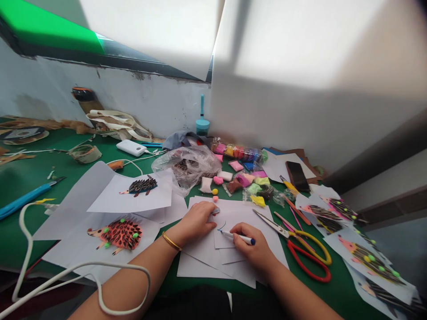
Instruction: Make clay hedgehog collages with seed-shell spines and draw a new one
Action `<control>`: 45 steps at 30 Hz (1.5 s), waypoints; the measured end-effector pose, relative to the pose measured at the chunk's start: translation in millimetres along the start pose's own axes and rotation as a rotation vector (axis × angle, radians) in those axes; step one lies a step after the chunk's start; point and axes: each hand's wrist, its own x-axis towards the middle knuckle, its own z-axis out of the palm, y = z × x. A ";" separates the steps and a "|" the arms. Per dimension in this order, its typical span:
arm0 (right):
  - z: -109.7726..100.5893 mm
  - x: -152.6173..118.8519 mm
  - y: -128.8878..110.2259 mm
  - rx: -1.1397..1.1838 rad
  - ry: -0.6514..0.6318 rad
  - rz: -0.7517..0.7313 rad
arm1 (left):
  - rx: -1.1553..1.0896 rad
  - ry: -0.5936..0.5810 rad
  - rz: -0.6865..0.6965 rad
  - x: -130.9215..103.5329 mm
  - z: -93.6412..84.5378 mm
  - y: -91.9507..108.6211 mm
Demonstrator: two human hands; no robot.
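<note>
My right hand (251, 244) grips a white marker (243, 238) with a blue end, its tip on a sheet of white paper (230, 242). A short curved blue line is drawn there. On the sheet's upper left rests my left hand (200, 220), its fingers bent together around a small greyish thing (216, 211) that I cannot make out. More white sheets lie beneath. Scissors (300, 240) with one red and one yellow handle lie partly open, right of my right hand. Small balls of pink clay (215, 198) and yellow clay (215, 191) sit just beyond the paper.
Hedgehog pictures (122, 233) lie at left, with more hedgehog pictures (370, 258) at right. Packets of coloured clay (245, 179) and a plastic bag (187, 164) stand behind. A white cable (100, 266) loops over my left forearm. A phone (296, 175) and blue cutter (28, 198) flank the table.
</note>
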 end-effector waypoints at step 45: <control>-1.0 0.1 -1.2 0.012 0.012 0.025 | -0.001 -0.008 -0.005 1.2 -1.4 1.7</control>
